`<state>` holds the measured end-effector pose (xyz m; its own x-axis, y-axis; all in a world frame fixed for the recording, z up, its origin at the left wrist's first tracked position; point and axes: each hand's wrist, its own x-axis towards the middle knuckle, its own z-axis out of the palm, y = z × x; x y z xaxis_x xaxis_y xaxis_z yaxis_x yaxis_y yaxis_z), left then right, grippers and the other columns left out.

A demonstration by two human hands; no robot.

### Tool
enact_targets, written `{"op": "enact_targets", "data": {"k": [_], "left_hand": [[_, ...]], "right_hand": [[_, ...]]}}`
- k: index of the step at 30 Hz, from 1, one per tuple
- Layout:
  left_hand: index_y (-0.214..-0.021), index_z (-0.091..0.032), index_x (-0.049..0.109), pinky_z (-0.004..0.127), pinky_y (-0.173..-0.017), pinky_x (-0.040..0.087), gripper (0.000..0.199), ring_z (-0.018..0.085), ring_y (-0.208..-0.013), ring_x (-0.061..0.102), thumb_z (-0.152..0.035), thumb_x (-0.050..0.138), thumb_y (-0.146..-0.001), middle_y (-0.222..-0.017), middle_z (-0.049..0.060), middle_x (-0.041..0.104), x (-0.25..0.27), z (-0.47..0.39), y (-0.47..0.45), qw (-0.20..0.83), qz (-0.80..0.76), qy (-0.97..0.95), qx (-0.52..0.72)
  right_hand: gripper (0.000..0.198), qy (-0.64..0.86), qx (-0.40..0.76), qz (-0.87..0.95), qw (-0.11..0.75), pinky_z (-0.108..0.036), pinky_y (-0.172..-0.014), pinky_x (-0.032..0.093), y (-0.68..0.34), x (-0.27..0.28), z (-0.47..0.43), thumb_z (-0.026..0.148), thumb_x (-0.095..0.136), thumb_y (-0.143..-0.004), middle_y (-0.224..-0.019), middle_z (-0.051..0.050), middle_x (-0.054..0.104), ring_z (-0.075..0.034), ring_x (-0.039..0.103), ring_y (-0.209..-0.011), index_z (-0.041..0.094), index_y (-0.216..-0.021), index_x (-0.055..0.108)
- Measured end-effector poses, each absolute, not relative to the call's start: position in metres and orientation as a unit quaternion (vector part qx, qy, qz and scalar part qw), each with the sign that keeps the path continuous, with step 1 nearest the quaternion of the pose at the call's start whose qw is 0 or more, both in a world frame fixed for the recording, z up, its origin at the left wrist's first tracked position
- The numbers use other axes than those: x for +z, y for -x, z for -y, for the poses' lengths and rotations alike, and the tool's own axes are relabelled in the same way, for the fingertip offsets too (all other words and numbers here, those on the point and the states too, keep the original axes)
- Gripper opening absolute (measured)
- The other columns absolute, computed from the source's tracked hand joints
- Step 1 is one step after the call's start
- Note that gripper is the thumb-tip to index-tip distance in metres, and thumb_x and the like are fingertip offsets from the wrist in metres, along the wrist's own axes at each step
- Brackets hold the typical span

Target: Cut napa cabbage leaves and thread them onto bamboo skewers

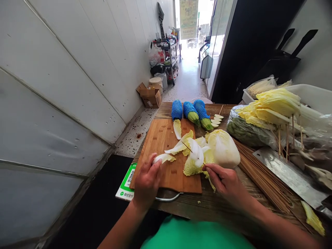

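My left hand (147,178) is closed on a small napa cabbage leaf (164,158) above the wooden cutting board (153,141). In my right hand (224,178), thumb and fingers pinch the near end of a thin wooden skewer (186,146). A folded cabbage leaf (195,157) is threaded on this skewer, whose tip pokes out toward the far left. Beyond my hands, a loose cabbage leaf (181,145) and a smaller leaf (177,129) lie on the board. A napa cabbage head (224,148) rests just beyond my right hand.
Zucchinis in blue foam nets (190,112) and zucchini slices (217,120) sit at the table's far side. To the right are a bundle of skewers (259,173), a cleaver (287,176), skewered cabbage leaves (277,103) and a white bin (311,91). A wall (64,83) runs along the left.
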<state>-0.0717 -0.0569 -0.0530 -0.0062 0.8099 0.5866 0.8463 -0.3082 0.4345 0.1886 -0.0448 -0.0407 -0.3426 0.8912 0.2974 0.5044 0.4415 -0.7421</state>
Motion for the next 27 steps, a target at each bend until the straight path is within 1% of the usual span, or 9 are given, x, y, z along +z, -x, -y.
{"op": "enact_targets", "data": {"k": [4, 8, 11, 14, 16, 19, 21, 24, 27], "left_hand": [[-0.104, -0.018, 0.062, 0.034, -0.086, 0.050, 0.027, 0.022, -0.100, 0.061, -0.014, 0.056, -0.079, -0.111, 0.012, 0.064, -0.068, 0.082, 0.074, 0.010, 0.582, 0.731, -0.355], [-0.099, -0.020, 0.063, 0.032, -0.082, 0.052, 0.026, 0.019, -0.090, 0.064, -0.014, 0.062, -0.074, -0.100, 0.005, 0.067, -0.050, 0.094, 0.078, 0.010, 0.610, 0.665, -0.431], [-0.098, -0.019, 0.063, 0.031, -0.075, 0.053, 0.024, 0.016, -0.077, 0.066, -0.020, 0.063, -0.074, -0.093, 0.004, 0.068, -0.030, 0.071, 0.079, 0.049, 0.626, 0.581, -0.517], [-0.106, -0.016, 0.059, 0.030, -0.071, 0.053, 0.027, 0.015, -0.073, 0.066, -0.027, 0.052, -0.082, -0.084, 0.004, 0.069, -0.025, 0.019, 0.076, 0.024, 0.641, 0.549, -0.536], [-0.110, -0.013, 0.058, 0.028, -0.070, 0.052, 0.033, 0.017, -0.074, 0.067, -0.031, 0.050, -0.083, -0.087, 0.008, 0.070, -0.030, -0.016, 0.073, -0.007, 0.671, 0.608, -0.424], [-0.093, -0.011, 0.067, 0.032, -0.073, 0.050, 0.027, 0.023, -0.079, 0.066, -0.032, 0.055, -0.079, -0.083, 0.012, 0.071, -0.037, -0.043, 0.071, -0.028, 0.670, 0.686, -0.285], [-0.093, -0.012, 0.067, 0.037, -0.084, 0.047, 0.027, 0.026, -0.093, 0.063, -0.031, 0.052, -0.081, -0.092, 0.014, 0.069, -0.036, -0.041, 0.071, -0.012, 0.659, 0.699, -0.278], [-0.107, -0.016, 0.062, 0.040, -0.095, 0.039, 0.030, 0.025, -0.110, 0.053, -0.030, 0.048, -0.084, -0.114, 0.013, 0.062, -0.030, -0.026, 0.072, -0.005, 0.588, 0.769, -0.253], [-0.096, -0.022, 0.066, 0.037, -0.091, 0.041, 0.021, 0.024, -0.099, 0.058, -0.022, 0.057, -0.077, -0.102, 0.008, 0.067, -0.026, -0.017, 0.072, -0.106, 0.526, 0.819, -0.203]], "right_hand": [[0.024, 0.457, 0.268, 0.768, 0.360, -0.022, -0.052, 0.044, -0.188, -0.039, 0.045, 0.024, 0.040, -0.091, -0.074, -0.005, 0.068, -0.014, 0.061, -0.057, 0.014, -0.093, 0.062], [0.025, 0.475, 0.271, 0.743, 0.386, -0.022, -0.047, 0.043, -0.189, -0.037, 0.046, 0.026, 0.040, -0.090, -0.058, 0.000, 0.058, -0.013, 0.056, -0.049, 0.015, -0.090, 0.062], [0.025, 0.490, 0.282, 0.714, 0.414, -0.022, -0.046, 0.043, -0.189, -0.037, 0.047, 0.028, 0.041, -0.090, -0.050, 0.002, 0.050, -0.013, 0.055, -0.048, 0.014, -0.092, 0.062], [0.026, 0.494, 0.292, 0.694, 0.434, -0.022, -0.046, 0.044, -0.190, -0.038, 0.048, 0.028, 0.040, -0.090, -0.049, 0.003, 0.049, -0.014, 0.056, -0.048, 0.013, -0.094, 0.060], [0.026, 0.495, 0.292, 0.692, 0.438, -0.022, -0.047, 0.044, -0.190, -0.039, 0.047, 0.029, 0.040, -0.090, -0.049, 0.003, 0.049, -0.014, 0.056, -0.049, 0.013, -0.096, 0.060], [0.026, 0.493, 0.278, 0.713, 0.414, -0.022, -0.049, 0.045, -0.189, -0.039, 0.046, 0.029, 0.041, -0.090, -0.051, 0.002, 0.051, -0.014, 0.056, -0.049, 0.013, -0.093, 0.062], [0.027, 0.490, 0.270, 0.729, 0.394, -0.023, -0.054, 0.047, -0.189, -0.040, 0.045, 0.029, 0.041, -0.090, -0.058, -0.001, 0.057, -0.014, 0.057, -0.053, 0.013, -0.091, 0.063], [0.028, 0.486, 0.295, 0.735, 0.369, -0.024, -0.061, 0.047, -0.188, -0.042, 0.044, 0.029, 0.041, -0.090, -0.072, -0.005, 0.063, -0.015, 0.059, -0.063, 0.012, -0.094, 0.063], [0.030, 0.482, 0.376, 0.711, 0.347, -0.023, -0.057, 0.044, -0.186, -0.044, 0.042, 0.032, 0.040, -0.090, -0.069, -0.003, 0.061, -0.014, 0.054, -0.060, 0.012, -0.095, 0.061]]}}
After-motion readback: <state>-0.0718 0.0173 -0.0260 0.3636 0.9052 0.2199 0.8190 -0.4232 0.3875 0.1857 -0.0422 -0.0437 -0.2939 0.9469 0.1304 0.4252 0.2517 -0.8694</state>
